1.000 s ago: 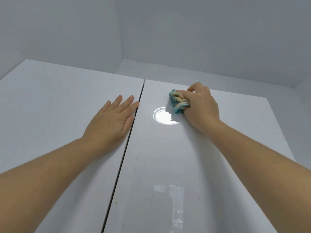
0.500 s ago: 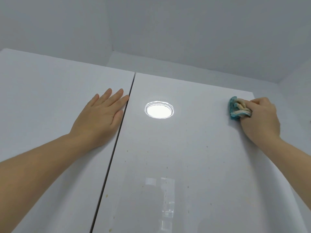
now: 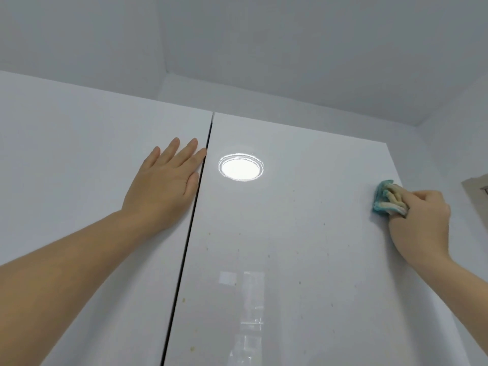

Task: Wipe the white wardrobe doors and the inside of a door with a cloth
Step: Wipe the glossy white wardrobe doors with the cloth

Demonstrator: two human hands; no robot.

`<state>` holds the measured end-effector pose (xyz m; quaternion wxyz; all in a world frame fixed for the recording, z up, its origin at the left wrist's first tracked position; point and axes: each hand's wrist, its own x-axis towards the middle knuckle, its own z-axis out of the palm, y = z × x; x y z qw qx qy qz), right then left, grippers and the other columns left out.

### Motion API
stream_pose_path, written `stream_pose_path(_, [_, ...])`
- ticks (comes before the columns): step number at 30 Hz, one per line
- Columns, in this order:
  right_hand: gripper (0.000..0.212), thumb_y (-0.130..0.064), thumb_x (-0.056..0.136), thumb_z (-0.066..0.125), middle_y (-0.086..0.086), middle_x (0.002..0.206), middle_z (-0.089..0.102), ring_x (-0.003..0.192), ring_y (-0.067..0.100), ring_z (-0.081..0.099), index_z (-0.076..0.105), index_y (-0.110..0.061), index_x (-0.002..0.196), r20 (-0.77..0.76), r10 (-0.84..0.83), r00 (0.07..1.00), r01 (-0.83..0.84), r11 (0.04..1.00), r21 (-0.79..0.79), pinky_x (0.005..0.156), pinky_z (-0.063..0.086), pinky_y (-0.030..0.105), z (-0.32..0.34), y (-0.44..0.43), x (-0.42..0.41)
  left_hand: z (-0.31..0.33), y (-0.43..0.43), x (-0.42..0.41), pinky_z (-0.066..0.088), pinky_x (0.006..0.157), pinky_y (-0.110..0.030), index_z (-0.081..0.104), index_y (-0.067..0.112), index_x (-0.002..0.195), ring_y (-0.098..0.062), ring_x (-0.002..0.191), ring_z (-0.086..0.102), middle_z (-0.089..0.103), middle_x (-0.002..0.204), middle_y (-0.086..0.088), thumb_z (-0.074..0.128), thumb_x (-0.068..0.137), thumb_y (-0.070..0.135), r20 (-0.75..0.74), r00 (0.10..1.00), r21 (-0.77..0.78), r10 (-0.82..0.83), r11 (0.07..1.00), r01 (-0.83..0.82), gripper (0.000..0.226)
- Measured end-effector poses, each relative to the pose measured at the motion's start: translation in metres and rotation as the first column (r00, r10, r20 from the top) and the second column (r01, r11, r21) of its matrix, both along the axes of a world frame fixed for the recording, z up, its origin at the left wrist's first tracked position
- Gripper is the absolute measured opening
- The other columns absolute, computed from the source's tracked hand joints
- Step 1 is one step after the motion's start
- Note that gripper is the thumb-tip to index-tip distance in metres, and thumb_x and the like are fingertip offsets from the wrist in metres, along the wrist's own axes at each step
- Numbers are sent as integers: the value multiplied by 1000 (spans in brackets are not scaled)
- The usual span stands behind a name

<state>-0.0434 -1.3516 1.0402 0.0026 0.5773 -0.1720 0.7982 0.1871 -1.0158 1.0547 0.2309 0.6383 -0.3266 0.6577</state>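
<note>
Two glossy white doors fill most of the view, seen from below. The right door [image 3: 290, 247] takes up the bigger chunk, and the left door [image 3: 79, 167] sits beside it with a thin dark gap [image 3: 188, 233] between them. The left hand [image 3: 163, 186] lies flat on the left door, up near the top at its inner edge, with the fingers straight and close together and one fingertip just reaching the gap. The right hand [image 3: 420, 223] is at the right door's outer edge, fingers curled tight round the cloth. A round light reflection [image 3: 240, 167] sits high on the right door, close to the gap. The cloth [image 3: 386, 198] is teal and cream, bunched up and poking out of the fist. It's pressed against the door just inside that outer edge. Tiny yellowish specks [image 3: 299, 282] dot the right door lower down.
</note>
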Motion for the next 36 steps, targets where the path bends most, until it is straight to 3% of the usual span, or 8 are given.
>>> stream_pose_path(8, [50, 5, 82, 51, 10, 114, 44, 104, 31, 38, 63, -22, 123, -46, 13, 999, -17, 995, -100, 92, 38, 44, 14, 80, 52, 2, 6, -1, -1, 121, -33, 18, 33, 155, -10, 151, 0, 8, 162, 16, 22, 104, 28, -12, 998, 44, -68, 997, 68, 51])
stream_pose_path(16, [40, -1, 78, 53, -1, 105, 42, 95, 23, 37, 65, -26, 109, -199, 38, 979, -104, 939, -329, 85, 40, 41, 12, 169, 106, 13, 36, 0, -3, 119, -24, 20, 29, 154, -4, 149, 0, 7, 162, 15, 25, 98, 4, -102, 981, 248, -165, 951, 185, 62])
stream_pose_path(22, [35, -3, 70, 58, 5, 101, 53, 88, 29, 45, 67, -18, 100, -309, -54, 949, -123, 842, -526, 71, 44, 42, 0, 205, 131, 15, 44, 0, -3, 117, -22, 20, 25, 154, -5, 150, 2, 8, 162, 12, 27, 96, -2, -115, 976, 307, -183, 928, 210, 65])
stream_pose_path(25, [42, -4, 68, 61, 6, 99, 55, 84, 30, 48, 69, -19, 107, -335, -57, 941, -168, 779, -604, 70, 47, 44, -6, 209, 135, 14, 44, 3, -2, 119, -25, 20, 24, 155, -7, 150, 3, 8, 162, 11, 28, 97, 0, -99, 979, 309, -180, 930, 202, 62])
stream_pose_path(28, [40, -13, 74, 55, 6, 100, 57, 83, 29, 49, 69, -20, 110, -404, -67, 912, -242, 707, -665, 68, 47, 43, -19, 213, 135, 14, 45, 5, -2, 118, -24, 20, 24, 155, -6, 150, 2, 7, 162, 12, 27, 100, 3, -77, 983, 325, -168, 928, 184, 60])
stream_pose_path(31, [37, -22, 81, 54, 5, 105, 57, 89, 28, 50, 67, -23, 115, -493, -182, 851, -298, 606, -738, 71, 46, 42, -38, 210, 132, 14, 47, 7, -3, 117, -22, 19, 25, 155, -5, 150, 1, 6, 162, 13, 25, 102, 6, -69, 987, 344, -146, 925, 161, 57])
stream_pose_path(36, [40, -19, 79, 74, 4, 109, 58, 93, 25, 51, 67, -23, 119, -527, -329, 784, -360, 451, -817, 72, 45, 41, -51, 198, 125, 13, 49, 6, -3, 117, -22, 18, 25, 155, -6, 150, 1, 4, 162, 13, 24, 103, 7, -58, 991, 349, -121, 927, 134, 55])
